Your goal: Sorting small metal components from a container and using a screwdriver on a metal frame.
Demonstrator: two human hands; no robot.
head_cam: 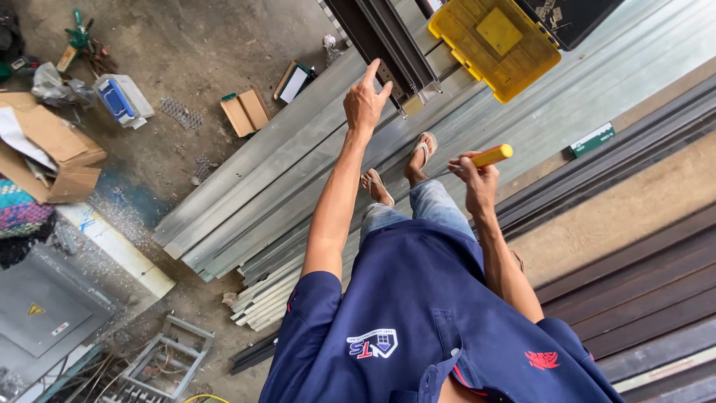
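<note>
Dark metal frame section (391,45) up at the top of the view, end-on over the pale aluminium profiles (246,201) laid across the floor; left hand (365,98) stretched out to it, fingers spread wide, fingertips on or just short of the dark end (hard to call from above), nothing gripped; right hand (475,179) drawn back nearer the body, curled shut round a yellow cylindrical tool (494,155), thumb and fingers pinching its near end; yellow plastic crate (496,45) just beside the frame section to the right; feet in open sandals (403,168) planted straight on the loose profiles. Risky footing, by the look of it: smooth metal strips underfoot, liable to slide or roll under a shifted weight, toes bare to any sharp cut edge; open-handed touch on the frame end giving little hold should the piece tip or slip off whatever carries it; one hand tied up with the tool, so no quick second grip. Hard to read: far part of the frame section cut off by the top edge; its support out of sight; kind of yellow tool unclear, far tip blurred; right palm hidden behind its own fingers; scattered cardboard (52,153) and small clutter at left too small to sort.
</note>
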